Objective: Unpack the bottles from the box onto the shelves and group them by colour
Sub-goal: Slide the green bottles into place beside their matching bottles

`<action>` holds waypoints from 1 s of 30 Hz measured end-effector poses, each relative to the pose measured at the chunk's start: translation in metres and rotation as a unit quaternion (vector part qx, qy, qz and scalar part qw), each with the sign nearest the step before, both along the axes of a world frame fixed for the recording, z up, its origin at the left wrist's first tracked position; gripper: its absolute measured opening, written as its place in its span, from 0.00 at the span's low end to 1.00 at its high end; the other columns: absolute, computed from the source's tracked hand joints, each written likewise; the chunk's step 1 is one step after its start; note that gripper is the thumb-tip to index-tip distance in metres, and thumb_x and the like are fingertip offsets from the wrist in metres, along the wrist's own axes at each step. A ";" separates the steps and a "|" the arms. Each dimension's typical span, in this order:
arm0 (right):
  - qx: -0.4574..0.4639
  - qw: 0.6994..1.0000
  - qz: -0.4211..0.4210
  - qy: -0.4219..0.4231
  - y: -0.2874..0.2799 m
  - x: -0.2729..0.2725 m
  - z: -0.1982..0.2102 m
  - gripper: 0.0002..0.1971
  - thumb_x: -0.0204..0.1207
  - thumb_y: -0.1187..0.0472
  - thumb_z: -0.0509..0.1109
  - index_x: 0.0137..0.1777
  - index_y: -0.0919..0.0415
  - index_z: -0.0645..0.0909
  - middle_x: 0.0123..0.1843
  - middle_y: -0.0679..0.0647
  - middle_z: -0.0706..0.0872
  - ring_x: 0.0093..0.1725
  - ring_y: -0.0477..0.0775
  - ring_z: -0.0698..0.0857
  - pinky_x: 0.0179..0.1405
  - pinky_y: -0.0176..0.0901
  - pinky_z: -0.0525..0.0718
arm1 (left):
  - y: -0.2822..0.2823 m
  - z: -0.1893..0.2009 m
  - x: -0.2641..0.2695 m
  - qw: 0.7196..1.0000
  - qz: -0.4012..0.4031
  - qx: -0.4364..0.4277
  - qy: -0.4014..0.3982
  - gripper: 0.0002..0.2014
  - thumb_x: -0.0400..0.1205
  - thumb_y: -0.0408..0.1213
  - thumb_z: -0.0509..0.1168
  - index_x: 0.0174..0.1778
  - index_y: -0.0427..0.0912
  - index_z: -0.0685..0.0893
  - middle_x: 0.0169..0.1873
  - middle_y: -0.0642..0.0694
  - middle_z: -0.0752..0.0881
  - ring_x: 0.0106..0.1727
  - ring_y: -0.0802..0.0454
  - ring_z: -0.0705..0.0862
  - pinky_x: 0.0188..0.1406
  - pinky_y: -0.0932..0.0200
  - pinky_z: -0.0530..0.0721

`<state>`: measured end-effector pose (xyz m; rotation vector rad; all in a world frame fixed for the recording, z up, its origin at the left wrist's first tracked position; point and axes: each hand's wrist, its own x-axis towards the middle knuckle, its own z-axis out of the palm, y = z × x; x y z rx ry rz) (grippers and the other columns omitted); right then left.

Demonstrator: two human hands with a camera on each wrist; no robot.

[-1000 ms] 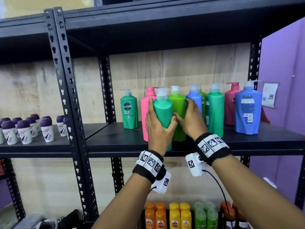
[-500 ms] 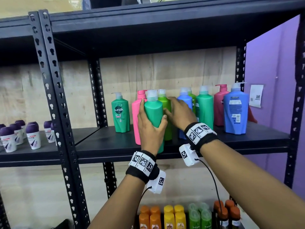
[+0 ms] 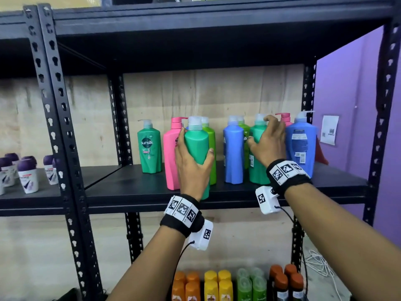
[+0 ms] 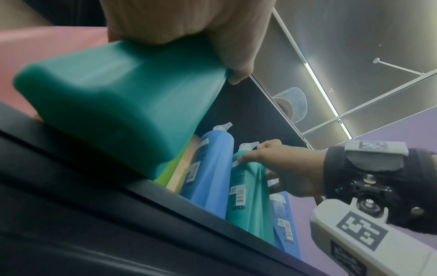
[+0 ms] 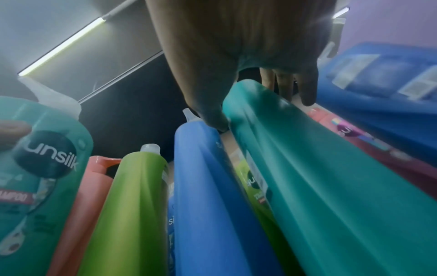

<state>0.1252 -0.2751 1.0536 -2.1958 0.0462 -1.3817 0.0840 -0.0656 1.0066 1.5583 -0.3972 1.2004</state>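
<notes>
My left hand point(image 3: 194, 161) grips a teal-green bottle point(image 3: 196, 137) at the shelf's point(image 3: 130, 187) front edge; its base point(image 4: 99, 119) shows from below, just over the lip. To the right, my right hand point(image 3: 263, 140) holds a second teal-green bottle point(image 3: 258, 174) near its shoulder, thumb point(image 5: 212, 119) on one side and fingers point(image 5: 307, 93) behind. That bottle stands between a blue bottle point(image 3: 233, 148) and a large blue pump bottle point(image 3: 301, 144). A pink bottle point(image 3: 170, 153), a lime bottle point(image 3: 211, 135) and a green Sunsilk bottle point(image 3: 149, 146) stand to the left.
A second lime bottle point(image 3: 244, 129) and a dark pink pump bottle point(image 3: 283, 117) stand at the back. Purple-capped roll-ons point(image 3: 28, 174) fill the left bay. Small orange, yellow, green and brown bottles point(image 3: 217, 283) sit on the lower shelf. A purple wall point(image 3: 347, 127) closes the right side.
My right hand has moved right, from the lime and blue bottles onto the second teal-green bottle. A gap has appeared between the lime and blue bottles. The left hand keeps its grip.
</notes>
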 end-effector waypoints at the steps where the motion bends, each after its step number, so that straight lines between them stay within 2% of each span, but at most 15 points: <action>1: 0.012 1.000 0.017 -0.007 -0.001 0.003 -0.004 0.33 0.73 0.59 0.76 0.74 0.62 0.66 0.70 0.68 0.70 0.68 0.72 0.75 0.65 0.61 0.78 | -0.001 0.000 0.000 1.000 0.000 -0.001 0.001 0.42 0.77 0.39 0.77 0.86 0.46 0.62 0.78 0.50 0.72 0.76 0.53 0.73 0.78 0.46 0.74; 4: 0.035 0.998 0.052 -0.015 -0.004 0.008 -0.014 0.32 0.73 0.61 0.77 0.73 0.67 0.66 0.69 0.68 0.71 0.64 0.71 0.77 0.64 0.57 0.77 | -0.001 0.000 0.000 1.000 -0.003 0.000 0.001 0.42 0.77 0.39 0.77 0.85 0.46 0.62 0.79 0.50 0.72 0.77 0.49 0.74 0.77 0.43 0.75; 10: 0.107 0.987 0.116 -0.028 -0.008 0.014 -0.023 0.39 0.75 0.62 0.79 0.79 0.67 0.61 0.75 0.66 0.73 0.70 0.68 0.78 0.66 0.53 0.76 | 0.000 0.001 -0.002 1.000 -0.014 0.001 0.014 0.42 0.78 0.40 0.75 0.85 0.49 0.61 0.78 0.51 0.73 0.75 0.48 0.76 0.74 0.41 0.77; 14: 0.129 0.985 0.110 -0.038 -0.004 0.008 -0.028 0.40 0.78 0.57 0.78 0.83 0.63 0.60 0.75 0.66 0.76 0.69 0.69 0.79 0.63 0.53 0.77 | 0.001 0.001 -0.005 1.000 -0.011 0.008 0.019 0.42 0.78 0.41 0.75 0.86 0.50 0.60 0.77 0.49 0.73 0.74 0.47 0.76 0.74 0.41 0.77; 19: 0.142 0.980 0.115 -0.079 0.004 -0.006 -0.037 0.41 0.79 0.48 0.75 0.85 0.63 0.61 0.76 0.67 0.77 0.71 0.68 0.79 0.65 0.53 0.77 | 0.008 0.004 -0.009 1.000 -0.015 0.001 0.009 0.43 0.79 0.44 0.75 0.86 0.51 0.58 0.79 0.48 0.71 0.78 0.48 0.73 0.77 0.41 0.76; 22: 0.137 0.978 0.118 -0.101 0.018 -0.019 -0.039 0.40 0.78 0.44 0.74 0.84 0.62 0.64 0.73 0.66 0.80 0.68 0.69 0.81 0.64 0.58 0.79 | 0.018 0.011 -0.014 1.000 0.001 0.007 -0.016 0.42 0.78 0.46 0.75 0.86 0.54 0.59 0.79 0.49 0.71 0.78 0.49 0.73 0.77 0.41 0.76; 25: 0.128 0.973 0.139 -0.130 0.040 -0.031 -0.036 0.38 0.77 0.42 0.74 0.81 0.59 0.67 0.69 0.61 0.82 0.65 0.64 0.82 0.62 0.53 0.79 | 0.030 0.020 -0.019 1.000 0.009 0.013 -0.024 0.42 0.78 0.47 0.75 0.85 0.57 0.60 0.78 0.53 0.72 0.76 0.52 0.75 0.76 0.43 0.76; 27: 0.130 0.969 0.154 -0.141 0.057 -0.039 -0.029 0.37 0.77 0.43 0.74 0.81 0.58 0.68 0.69 0.59 0.81 0.65 0.62 0.81 0.63 0.52 0.80 | 0.041 0.025 -0.023 1.000 0.013 0.014 -0.023 0.42 0.78 0.48 0.75 0.85 0.58 0.59 0.77 0.53 0.72 0.75 0.54 0.75 0.75 0.44 0.77; 30: 0.139 0.961 0.182 -0.154 0.088 -0.050 -0.020 0.37 0.77 0.45 0.75 0.82 0.58 0.67 0.73 0.58 0.80 0.69 0.61 0.80 0.68 0.56 0.80 | 0.064 0.030 -0.027 0.999 0.016 0.019 -0.022 0.42 0.79 0.51 0.75 0.85 0.59 0.58 0.78 0.50 0.72 0.76 0.50 0.75 0.75 0.42 0.78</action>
